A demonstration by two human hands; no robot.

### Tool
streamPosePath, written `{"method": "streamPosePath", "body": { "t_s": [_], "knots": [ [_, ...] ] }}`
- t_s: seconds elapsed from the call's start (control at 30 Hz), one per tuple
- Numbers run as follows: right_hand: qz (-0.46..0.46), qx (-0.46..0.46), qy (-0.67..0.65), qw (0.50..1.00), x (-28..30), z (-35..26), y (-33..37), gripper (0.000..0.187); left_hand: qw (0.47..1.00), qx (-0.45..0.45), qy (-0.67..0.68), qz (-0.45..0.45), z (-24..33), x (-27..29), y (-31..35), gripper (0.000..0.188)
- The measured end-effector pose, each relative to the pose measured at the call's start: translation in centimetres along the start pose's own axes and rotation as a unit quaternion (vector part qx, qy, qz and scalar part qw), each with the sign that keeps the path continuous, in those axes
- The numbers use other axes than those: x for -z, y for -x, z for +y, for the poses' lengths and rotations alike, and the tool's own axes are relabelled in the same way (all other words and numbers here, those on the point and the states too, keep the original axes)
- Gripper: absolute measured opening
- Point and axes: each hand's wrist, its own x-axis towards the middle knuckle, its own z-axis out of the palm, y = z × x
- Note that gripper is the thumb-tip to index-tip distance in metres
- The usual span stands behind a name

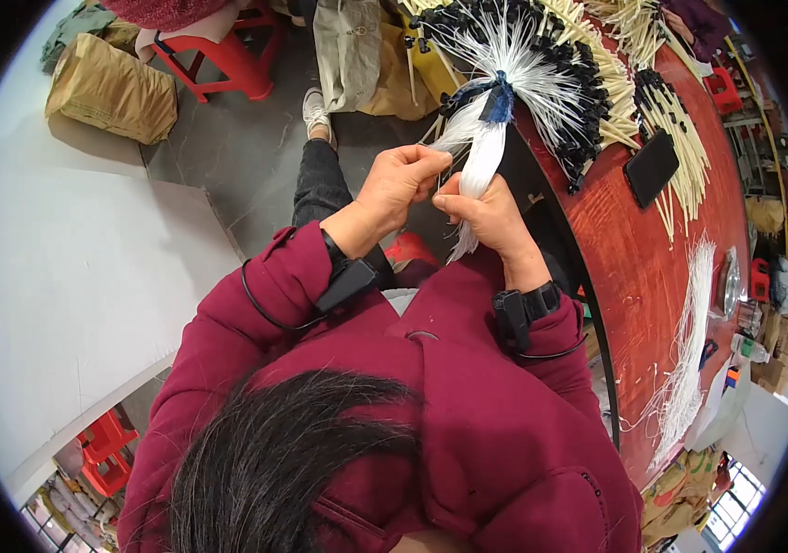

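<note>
White bundle [483, 158] of fine strands hangs off the near-left edge of the red bench [615, 276], cinched by a blue strip [501, 103]; above the tie the strands fan out among pale sticks with black ends [587, 101]. Right hand [495, 217]: fingers wrapped on the bundle below the tie, loose ends trailing beneath. Left hand [394, 189]: thumb and forefinger pressed together just beside the strands (whether a strand sits between them, cannot tell). On the bench: a dark phone [652, 169] lying over more sticks, and a second white bundle [688, 359] farther along.
</note>
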Motion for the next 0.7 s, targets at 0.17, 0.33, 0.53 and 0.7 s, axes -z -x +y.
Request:
{"method": "streamPosePath", "body": {
  "t_s": [0.17,0.33,0.53,0.7],
  "knots": [
    [0.011,0.003,-0.019,1.0,-0.1,0.5,0.0,0.008,0.994,0.096,0.054,-0.001,1.9,0.2,0.6,0.015],
    [-0.001,0.004,-0.02,1.0,-0.1,0.2,0.0,0.009,0.991,0.091,0.094,-0.009,2.4,0.0,1.7,0.017],
    [-0.001,0.014,-0.028,1.0,-0.1,0.4,0.1,0.01,0.998,0.04,0.04,-0.043,1.2,0.3,1.0,0.016],
    [-0.025,0.007,-0.003,1.0,0.6,-0.1,0.2,0.01,0.997,0.063,0.044,-0.029,0.8,1.1,0.5,0.014]
  ]
}}
